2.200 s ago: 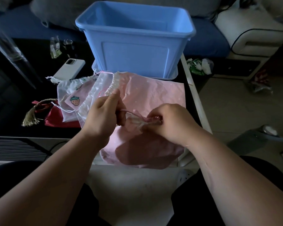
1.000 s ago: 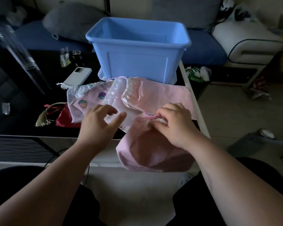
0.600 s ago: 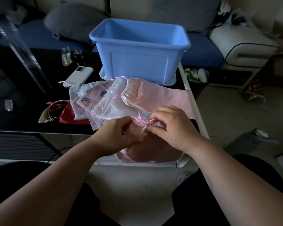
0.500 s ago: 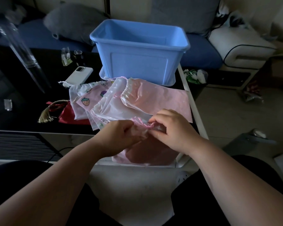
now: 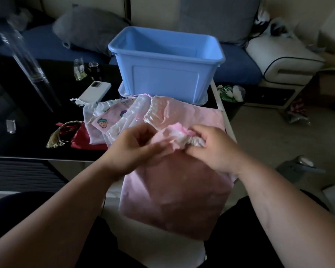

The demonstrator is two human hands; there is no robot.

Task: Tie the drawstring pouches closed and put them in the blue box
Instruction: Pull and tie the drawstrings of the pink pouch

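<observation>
A large pink drawstring pouch point(image 5: 178, 190) hangs off the table's front edge toward my lap. My right hand point(image 5: 211, 149) pinches its gathered white-frilled neck, and my left hand point(image 5: 132, 149) grips the fabric just left of the neck. Behind my hands lie a second pink pouch point(image 5: 188, 115), a white satin pouch point(image 5: 128, 120) and a strawberry-print pouch point(image 5: 103, 122), all flat on the table. The blue box point(image 5: 166, 74) stands open behind them; I see nothing inside it.
A red pouch with a gold tassel point(image 5: 79, 138) lies at the left. A white phone point(image 5: 95, 91) rests on the black table point(image 5: 27, 113). Small bottles point(image 5: 79, 69) stand further back. A sofa with a grey cushion point(image 5: 89, 29) is behind; the floor drops off at the right.
The pouch has slid further off the table toward me and its neck is now bunched up. My left hand moved from reaching over the fabric to gripping it beside my right hand.
</observation>
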